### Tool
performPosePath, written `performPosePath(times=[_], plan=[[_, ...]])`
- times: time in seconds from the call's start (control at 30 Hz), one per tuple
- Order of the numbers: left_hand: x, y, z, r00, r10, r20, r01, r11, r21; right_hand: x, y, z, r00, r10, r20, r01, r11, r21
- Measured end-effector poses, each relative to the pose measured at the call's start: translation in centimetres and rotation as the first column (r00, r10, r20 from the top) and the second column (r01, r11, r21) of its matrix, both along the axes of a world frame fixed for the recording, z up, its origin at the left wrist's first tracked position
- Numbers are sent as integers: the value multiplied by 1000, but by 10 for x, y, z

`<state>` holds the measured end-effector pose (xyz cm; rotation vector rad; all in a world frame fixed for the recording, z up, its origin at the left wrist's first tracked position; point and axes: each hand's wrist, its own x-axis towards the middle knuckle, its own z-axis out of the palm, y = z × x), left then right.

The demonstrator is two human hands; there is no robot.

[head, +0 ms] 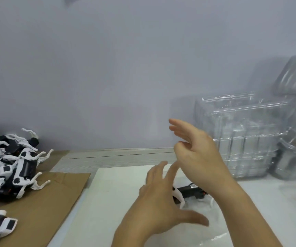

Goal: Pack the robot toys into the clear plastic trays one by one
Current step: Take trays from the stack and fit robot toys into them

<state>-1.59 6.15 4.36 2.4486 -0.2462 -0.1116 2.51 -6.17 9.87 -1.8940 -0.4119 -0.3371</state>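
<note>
Our left hand and right hand hover with fingers spread, holding nothing, above a black-and-white plastic robot toy lying in a clear plastic tray near the table's front edge.

Both hands hide most of a black-and-white robot toy. The toy pile runs off the left edge. The clear tray stack is blurred.

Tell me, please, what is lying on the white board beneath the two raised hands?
One black-and-white robot toy lies there, seemingly in a clear plastic tray. The left hand and right hand hover open above, covering its ends, so how it sits cannot be seen.
</note>
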Motion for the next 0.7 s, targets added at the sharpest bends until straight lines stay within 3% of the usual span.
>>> performPosePath(times=[0.1, 0.17, 0.27, 0.33, 0.57, 0.7], plan=[[5, 24, 3, 997, 64, 38, -57, 987, -150, 7, -7, -11, 997, -15, -70, 6, 992, -123], [9, 39, 1, 980, 195, 39, -188, 971, -146, 9, -11, -21, 990, 3, -141, -45, 954, -296], [8, 43, -4, 952, 267, -152, -281, 957, -78, 10, -11, -34, 975, 11, -220, -120, 865, -487], [7, 42, -6, 928, 277, -251, -316, 940, -130, 9, -8, -39, 970, -9, -244, -135, 813, -567], [2, 56, 4, 873, 356, -334, -440, 869, -225, 9, -3, -44, 986, -56, -157, -46, 814, -580], [1, 38, 7, 872, 364, -328, -449, 861, -238, 12, -23, -38, 970, -93, -223, -52, 821, -569]])
